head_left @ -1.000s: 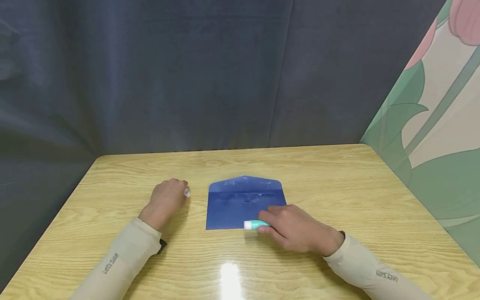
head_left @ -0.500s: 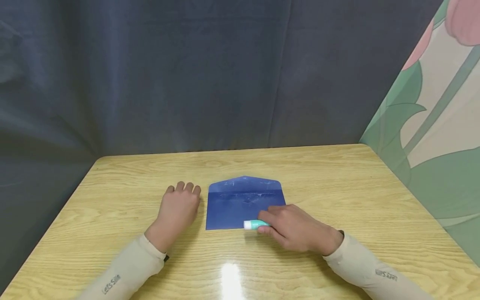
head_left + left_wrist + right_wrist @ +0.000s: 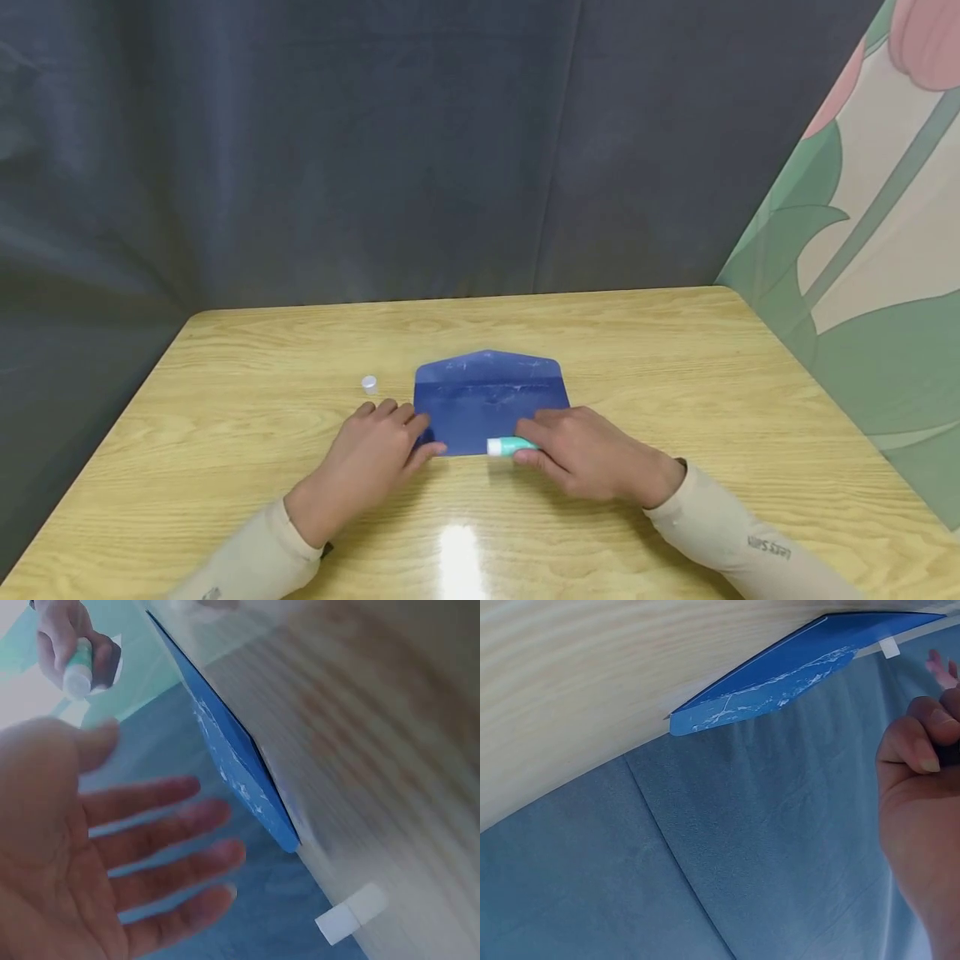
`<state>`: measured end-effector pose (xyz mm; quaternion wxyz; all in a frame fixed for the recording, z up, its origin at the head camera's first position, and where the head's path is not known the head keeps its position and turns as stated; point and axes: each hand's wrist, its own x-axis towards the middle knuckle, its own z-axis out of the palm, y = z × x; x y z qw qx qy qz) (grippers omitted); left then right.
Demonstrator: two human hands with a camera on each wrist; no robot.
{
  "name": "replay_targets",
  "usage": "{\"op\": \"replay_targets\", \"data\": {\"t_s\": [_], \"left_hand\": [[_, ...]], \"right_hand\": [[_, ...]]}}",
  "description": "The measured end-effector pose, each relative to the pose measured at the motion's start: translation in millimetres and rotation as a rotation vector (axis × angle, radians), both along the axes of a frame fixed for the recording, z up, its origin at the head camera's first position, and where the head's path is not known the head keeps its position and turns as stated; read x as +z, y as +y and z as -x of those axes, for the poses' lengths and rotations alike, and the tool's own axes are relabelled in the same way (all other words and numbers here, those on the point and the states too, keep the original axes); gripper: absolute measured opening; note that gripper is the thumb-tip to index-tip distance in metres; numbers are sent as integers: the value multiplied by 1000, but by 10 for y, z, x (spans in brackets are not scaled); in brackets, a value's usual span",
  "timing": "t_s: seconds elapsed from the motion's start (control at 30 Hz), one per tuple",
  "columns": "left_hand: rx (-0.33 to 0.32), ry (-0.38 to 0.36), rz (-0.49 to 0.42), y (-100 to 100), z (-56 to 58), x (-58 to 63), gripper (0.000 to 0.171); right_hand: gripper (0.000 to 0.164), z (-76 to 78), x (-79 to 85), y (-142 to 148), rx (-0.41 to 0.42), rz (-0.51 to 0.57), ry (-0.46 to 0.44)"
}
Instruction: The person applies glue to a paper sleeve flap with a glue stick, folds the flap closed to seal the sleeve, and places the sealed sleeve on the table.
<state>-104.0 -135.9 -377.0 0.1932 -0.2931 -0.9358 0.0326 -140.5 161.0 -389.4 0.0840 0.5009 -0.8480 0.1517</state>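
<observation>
A blue envelope (image 3: pixel 472 417) lies on the table, its flap spread away from me and streaked with whitish smears, clearest in the right wrist view on the flap (image 3: pixel 742 705). My right hand (image 3: pixel 592 454) grips a turquoise glue stick (image 3: pixel 512 446), white end pointing left, over the envelope's near right corner; the curled fingers hide the rest of the tube. At the envelope's left edge is my left hand (image 3: pixel 367 458), fingers straight and apart and nothing in the palm, as the left wrist view shows. Beyond it a small white cap (image 3: pixel 369 384) stands on the table.
The wood-grain table (image 3: pixel 675 358) ends at a dark curtain (image 3: pixel 375 150) along the back and left. A wall with painted flowers and leaves (image 3: pixel 885 333) borders the right side. Light glares off the near tabletop.
My left hand has let go of the white cap, leaving it on the table, and has moved right and nearer to the envelope's left edge. The right hand has stayed still with the glue stick.
</observation>
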Motion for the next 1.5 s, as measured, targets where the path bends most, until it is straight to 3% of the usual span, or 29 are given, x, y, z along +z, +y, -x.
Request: {"op": "replay_targets", "data": {"t_s": [0.1, 0.23, 0.47, 0.73, 0.93, 1.27, 1.5], "left_hand": [[-33, -75, -41, 52, -30, 2, 39], [-78, -109, -90, 112, -71, 3, 44], [-141, -66, -133, 206, -130, 8, 48], [-199, -19, -174, 321, -157, 22, 41], [-229, 7, -185, 360, -202, 12, 38], [-275, -52, -263, 395, -221, 6, 25], [-268, -95, -312, 396, -209, 18, 19]], "right_hand": [[19, 7, 14, 4, -3, -9, -3], [18, 9, 9, -8, -6, -17, 1], [19, -9, -3, -33, -9, -22, -10], [19, -59, 19, -152, 71, 37, 40], [21, -103, 9, -244, 85, 46, 19], [21, -123, 5, -256, 91, 50, 38], [21, -121, 22, -257, 101, 69, 37]]}}
